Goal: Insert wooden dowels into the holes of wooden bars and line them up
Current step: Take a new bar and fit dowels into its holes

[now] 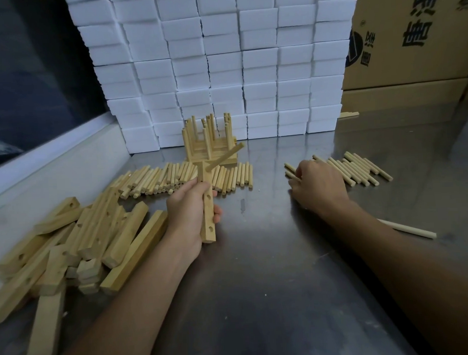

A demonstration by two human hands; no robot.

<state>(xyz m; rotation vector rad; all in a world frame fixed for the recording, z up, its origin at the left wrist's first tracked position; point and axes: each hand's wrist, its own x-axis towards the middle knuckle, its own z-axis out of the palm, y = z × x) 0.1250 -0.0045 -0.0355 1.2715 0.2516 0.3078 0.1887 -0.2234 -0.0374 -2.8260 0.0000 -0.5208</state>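
My left hand (188,208) grips a wooden bar (207,213) held upright above the metal table, its drilled holes facing me. One dowel (226,156) sticks out of the bar's top hole, slanting up to the right. My right hand (315,187) reaches into a small row of loose dowels (361,169) on the right, fingers curled over the leftmost ones; whether it holds one is hidden. A long row of dowels (174,177) lies behind my left hand. Finished bars with upright dowels (210,140) stand stacked at the back.
A heap of bare wooden bars (77,238) lies at the left. White foam blocks (222,65) are stacked along the back, cardboard boxes (409,35) at the right. A single dowel (409,228) lies near my right forearm. A white ledge (52,158) borders the table's left side.
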